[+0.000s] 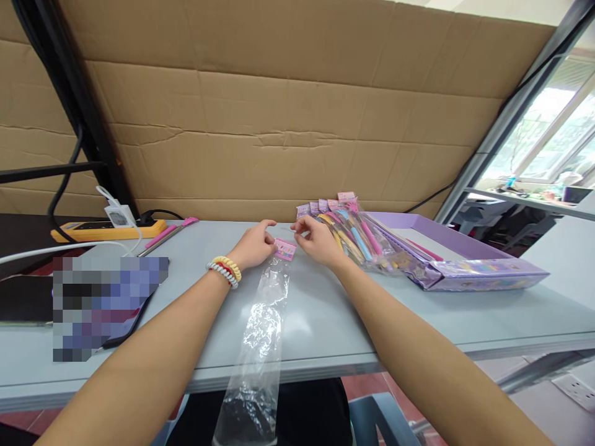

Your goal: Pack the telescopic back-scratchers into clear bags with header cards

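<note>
A long clear plastic bag (pixel 266 322) with a small pink printed header label (pixel 285 249) lies on the table in front of me. Its lower end hangs over the table's front edge toward my lap. My left hand (pixel 255 245) is closed at the label's left edge, pinching the top of the bag. Just right of the label, my right hand (pixel 318 239) has curled fingers, with a gap between thumb and forefinger and nothing visible in it. Beyond it lies a fanned pile of packed colourful pens or sticks (pixel 360 235) in clear bags with pink and purple headers.
An open purple box (pixel 483 284) sits at the right, beside the pile. On the left are a phone-like device (pixel 134 322), partly blurred, a yellow power strip (pixel 106 231) with a white charger (pixel 119 215), and thin pink sticks (pixel 170 232). A cardboard panel (pixel 279 111) stands behind the table.
</note>
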`<state>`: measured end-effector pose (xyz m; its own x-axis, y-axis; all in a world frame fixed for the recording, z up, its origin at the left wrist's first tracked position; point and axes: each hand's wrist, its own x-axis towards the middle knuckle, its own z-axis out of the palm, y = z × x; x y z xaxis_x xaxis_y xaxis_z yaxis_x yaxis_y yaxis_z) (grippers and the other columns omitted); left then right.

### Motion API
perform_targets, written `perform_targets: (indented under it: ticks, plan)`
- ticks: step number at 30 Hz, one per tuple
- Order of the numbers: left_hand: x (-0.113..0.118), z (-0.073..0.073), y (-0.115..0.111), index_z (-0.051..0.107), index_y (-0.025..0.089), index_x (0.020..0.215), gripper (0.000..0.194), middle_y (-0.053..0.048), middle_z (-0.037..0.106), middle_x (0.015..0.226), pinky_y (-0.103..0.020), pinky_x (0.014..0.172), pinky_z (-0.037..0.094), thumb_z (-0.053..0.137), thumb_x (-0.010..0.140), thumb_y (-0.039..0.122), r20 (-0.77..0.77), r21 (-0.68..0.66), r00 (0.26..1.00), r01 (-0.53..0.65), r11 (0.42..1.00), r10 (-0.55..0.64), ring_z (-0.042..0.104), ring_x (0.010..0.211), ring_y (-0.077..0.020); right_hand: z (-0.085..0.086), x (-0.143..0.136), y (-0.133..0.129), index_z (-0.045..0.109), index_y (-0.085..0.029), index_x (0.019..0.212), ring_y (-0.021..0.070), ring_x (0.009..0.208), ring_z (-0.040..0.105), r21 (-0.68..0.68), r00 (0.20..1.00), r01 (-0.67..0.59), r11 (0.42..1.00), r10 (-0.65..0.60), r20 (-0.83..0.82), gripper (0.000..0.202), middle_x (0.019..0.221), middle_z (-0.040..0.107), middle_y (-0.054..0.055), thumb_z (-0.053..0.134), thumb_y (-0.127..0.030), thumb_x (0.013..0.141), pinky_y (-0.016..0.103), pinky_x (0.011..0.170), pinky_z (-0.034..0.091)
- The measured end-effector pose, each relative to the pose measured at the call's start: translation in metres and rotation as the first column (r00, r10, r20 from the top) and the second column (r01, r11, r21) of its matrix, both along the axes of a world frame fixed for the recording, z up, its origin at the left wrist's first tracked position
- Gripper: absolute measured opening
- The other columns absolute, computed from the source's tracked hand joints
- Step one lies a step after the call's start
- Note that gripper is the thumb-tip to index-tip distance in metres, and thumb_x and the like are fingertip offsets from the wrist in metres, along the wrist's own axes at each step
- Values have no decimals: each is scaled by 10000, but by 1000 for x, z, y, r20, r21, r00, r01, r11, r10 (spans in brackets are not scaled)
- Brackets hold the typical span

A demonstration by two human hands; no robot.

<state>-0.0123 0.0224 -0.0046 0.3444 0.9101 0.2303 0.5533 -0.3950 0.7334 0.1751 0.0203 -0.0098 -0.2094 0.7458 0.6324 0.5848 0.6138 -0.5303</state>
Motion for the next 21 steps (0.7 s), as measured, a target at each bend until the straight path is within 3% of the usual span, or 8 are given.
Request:
perform_targets:
  ticks: [3,6,13,21]
  plan:
    - [0,2,-1,385,159,1319,650,-16,681,810,-271,680,468,592,703,174,10,-13,1000,12,1000,-12,615,732,-156,0,1,0,574,-179,675,183,897,597,35,995,-33,999,29,95,165,945,647,77,450,-70,667,266,670,447]
    - [0,4,-2,407,158,1296,623,-13,681,785,-270,680,469,605,705,175,17,-6,1000,11,1000,-11,617,735,-158,0,1,0,636,-179,691,209,973,589,19,985,-46,999,42,169,182,994,645,85,491,-72,661,309,767,463]
    - [0,1,-1,416,167,1290,575,-5,674,782,-263,668,465,572,736,168,-6,65,999,37,997,-37,613,735,-147,0,-1,-2,658,-169,747,205,948,584,-50,970,-40,998,50,238,52,996,637,92,614,-196,738,339,829,450]
    - [2,1,-2,418,172,1286,590,-49,695,908,-249,623,469,624,748,298,91,47,995,45,998,-49,634,759,-152,0,0,1,575,-161,701,199,960,582,-200,995,6,980,13,94,93,1087,628,100,582,-224,769,336,802,441]
